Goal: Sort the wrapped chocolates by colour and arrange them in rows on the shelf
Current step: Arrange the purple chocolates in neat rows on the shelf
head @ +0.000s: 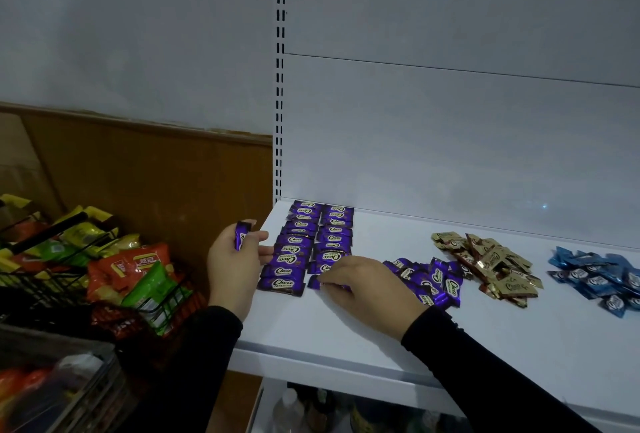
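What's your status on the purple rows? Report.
Left hand holds one purple chocolate. Right hand sets another at second row's front. Loose purple pile remains. Nothing blocking.

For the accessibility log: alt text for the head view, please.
On a white shelf, the right hand sets a purple chocolate at the near end of two purple rows, while the left hand holds another purple chocolate. Loose purple, gold and blue piles lie to the right.

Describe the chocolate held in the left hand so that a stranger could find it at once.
Start at the white shelf and go to its left edge, beside the two purple rows. The left hand pinches one purple chocolate there, the only one held upright off the shelf.
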### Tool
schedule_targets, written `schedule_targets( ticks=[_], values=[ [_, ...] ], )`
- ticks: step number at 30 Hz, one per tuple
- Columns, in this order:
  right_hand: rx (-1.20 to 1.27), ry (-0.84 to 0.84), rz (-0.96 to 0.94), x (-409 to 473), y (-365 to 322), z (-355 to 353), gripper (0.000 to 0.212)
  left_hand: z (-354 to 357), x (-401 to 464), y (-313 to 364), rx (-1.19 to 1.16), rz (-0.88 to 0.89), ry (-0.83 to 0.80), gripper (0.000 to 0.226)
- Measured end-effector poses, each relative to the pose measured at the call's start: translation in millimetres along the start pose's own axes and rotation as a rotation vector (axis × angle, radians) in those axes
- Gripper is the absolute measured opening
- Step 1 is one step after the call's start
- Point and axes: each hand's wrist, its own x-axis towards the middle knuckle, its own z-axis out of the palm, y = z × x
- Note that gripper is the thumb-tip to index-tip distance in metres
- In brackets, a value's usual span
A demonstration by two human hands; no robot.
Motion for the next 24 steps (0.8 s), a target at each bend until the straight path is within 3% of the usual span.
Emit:
schedule_targets(
  ticks=[4,8,24],
  values=[
    [0.051,0.059,0.080,-8.8,4.6,-7.7,0.028,1.2,-0.5,-0.6,0.005,-0.001,0.005,0.021],
    [0.003,-0.108,0.039,-16.1,4.2,-6.3,0.046,3.0,-0.1,-0.9,0.008,-0.003,0.004,0.022],
    [-0.004,-0.101,0.005,-17.0,1.1,-6.9,0.050,3.7,-7.7,9.8,0.015,-0.029,-0.065,0.017]
  ],
)
